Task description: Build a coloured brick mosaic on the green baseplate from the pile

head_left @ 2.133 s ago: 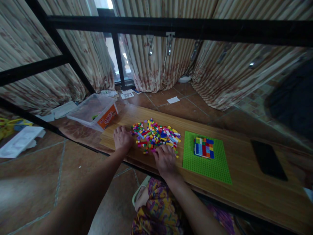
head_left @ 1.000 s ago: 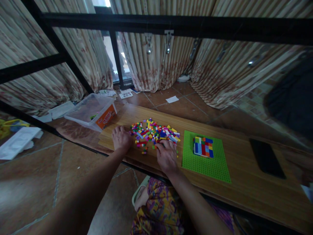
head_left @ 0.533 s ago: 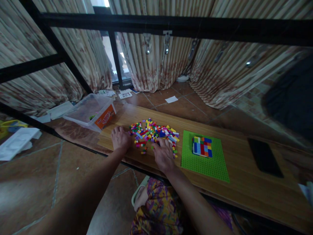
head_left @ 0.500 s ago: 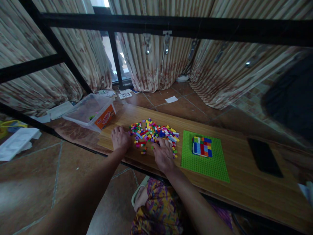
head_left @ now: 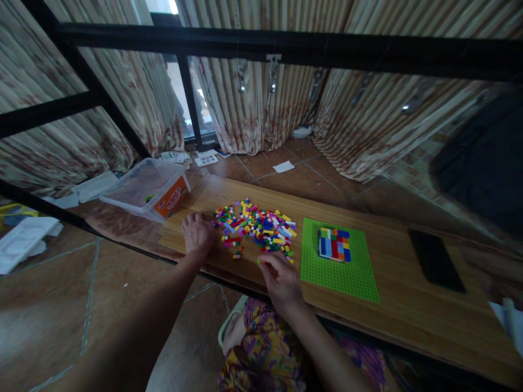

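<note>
A heap of small coloured bricks (head_left: 257, 226) lies on the wooden board (head_left: 392, 305). My left hand (head_left: 197, 234) rests on the board at the heap's left edge, fingers curled down. My right hand (head_left: 281, 280) has drawn back to the near edge of the heap, its fingers pinched on a small green brick (head_left: 259, 262). Right of the heap lies a green baseplate (head_left: 339, 269) with a block of built-up coloured bricks (head_left: 334, 244) on its far part.
A clear plastic tub (head_left: 147, 188) with an orange label sits at the board's left end. A black phone (head_left: 435, 263) lies on the board at the right. Black metal bars and curtains stand behind. Papers lie on the tiled floor.
My right hand pulled back from the heap toward me, fingers now pinched on a small green brick. My left hand stayed by the heap's left edge.
</note>
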The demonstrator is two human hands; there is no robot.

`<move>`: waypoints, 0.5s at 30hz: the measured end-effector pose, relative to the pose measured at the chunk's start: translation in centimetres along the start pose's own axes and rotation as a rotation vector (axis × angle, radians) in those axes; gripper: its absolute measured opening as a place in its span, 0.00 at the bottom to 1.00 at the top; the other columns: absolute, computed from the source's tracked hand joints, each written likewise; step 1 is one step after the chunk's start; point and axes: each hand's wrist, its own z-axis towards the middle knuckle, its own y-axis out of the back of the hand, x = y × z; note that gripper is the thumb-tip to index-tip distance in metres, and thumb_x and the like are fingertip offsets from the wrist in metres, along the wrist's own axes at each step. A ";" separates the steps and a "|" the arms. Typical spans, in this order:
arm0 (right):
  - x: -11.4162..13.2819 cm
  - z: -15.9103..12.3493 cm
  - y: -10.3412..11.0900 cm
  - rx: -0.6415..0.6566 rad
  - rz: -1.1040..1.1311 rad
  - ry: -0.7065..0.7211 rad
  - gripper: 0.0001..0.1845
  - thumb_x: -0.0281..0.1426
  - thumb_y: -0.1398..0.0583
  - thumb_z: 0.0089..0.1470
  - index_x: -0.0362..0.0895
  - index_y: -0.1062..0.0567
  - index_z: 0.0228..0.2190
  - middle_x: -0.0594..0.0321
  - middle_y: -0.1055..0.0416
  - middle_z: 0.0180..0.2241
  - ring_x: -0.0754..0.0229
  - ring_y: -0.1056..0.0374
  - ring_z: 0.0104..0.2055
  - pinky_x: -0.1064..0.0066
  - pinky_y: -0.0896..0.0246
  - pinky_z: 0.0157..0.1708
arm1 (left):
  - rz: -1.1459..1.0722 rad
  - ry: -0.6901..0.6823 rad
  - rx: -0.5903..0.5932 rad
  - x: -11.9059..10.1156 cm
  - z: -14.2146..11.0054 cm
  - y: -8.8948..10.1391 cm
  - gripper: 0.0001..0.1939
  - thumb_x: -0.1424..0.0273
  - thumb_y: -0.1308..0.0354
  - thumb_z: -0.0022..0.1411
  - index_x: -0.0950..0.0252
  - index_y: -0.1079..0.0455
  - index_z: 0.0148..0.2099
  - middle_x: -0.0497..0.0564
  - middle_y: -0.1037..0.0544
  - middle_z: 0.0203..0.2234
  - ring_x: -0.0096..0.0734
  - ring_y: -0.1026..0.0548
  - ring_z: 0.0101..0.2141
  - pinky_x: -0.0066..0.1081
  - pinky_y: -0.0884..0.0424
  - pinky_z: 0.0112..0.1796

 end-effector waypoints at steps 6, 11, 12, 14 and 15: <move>0.2 -4.9 2.1 -0.048 0.273 -0.333 0.09 0.36 0.39 0.56 0.48 0.19 0.36 0.61 0.25 0.36 0.59 0.30 0.40 0.70 0.36 0.38 | -0.380 0.135 -0.217 0.7 -0.7 1.7 0.20 0.71 0.52 0.60 0.70 0.31 0.52 0.61 0.26 0.47 0.43 0.30 0.50 0.41 0.35 0.54; 0.2 -7.8 3.9 -0.097 0.416 -0.563 0.15 0.41 0.32 0.46 0.46 0.18 0.34 0.64 0.27 0.26 0.62 0.34 0.29 0.72 0.38 0.31 | -0.710 0.133 -0.053 -1.2 -10.5 6.5 0.19 0.58 0.47 0.61 0.63 0.30 0.50 0.52 0.24 0.39 0.36 0.26 0.41 0.34 0.31 0.46; 0.3 -8.2 4.0 -0.109 0.456 -0.598 0.16 0.42 0.31 0.44 0.45 0.18 0.33 0.64 0.28 0.24 0.63 0.35 0.28 0.73 0.39 0.29 | -0.781 0.100 0.083 -1.8 -13.2 7.4 0.18 0.57 0.45 0.61 0.63 0.29 0.47 0.52 0.24 0.38 0.36 0.26 0.40 0.32 0.30 0.44; 0.7 -8.9 4.0 -0.137 0.540 -0.652 0.18 0.44 0.30 0.40 0.45 0.19 0.31 0.65 0.28 0.22 0.65 0.37 0.25 0.75 0.41 0.26 | -0.921 0.063 0.405 -3.0 -18.1 8.8 0.16 0.56 0.44 0.61 0.63 0.29 0.41 0.50 0.24 0.34 0.34 0.26 0.37 0.29 0.30 0.39; 1.1 -9.2 3.9 -0.154 0.576 -0.670 0.19 0.45 0.29 0.39 0.45 0.19 0.30 0.65 0.28 0.21 0.65 0.37 0.24 0.75 0.41 0.25 | -0.955 0.058 0.581 -3.7 -20.0 9.3 0.16 0.55 0.45 0.62 0.63 0.29 0.38 0.50 0.25 0.30 0.32 0.27 0.34 0.28 0.31 0.36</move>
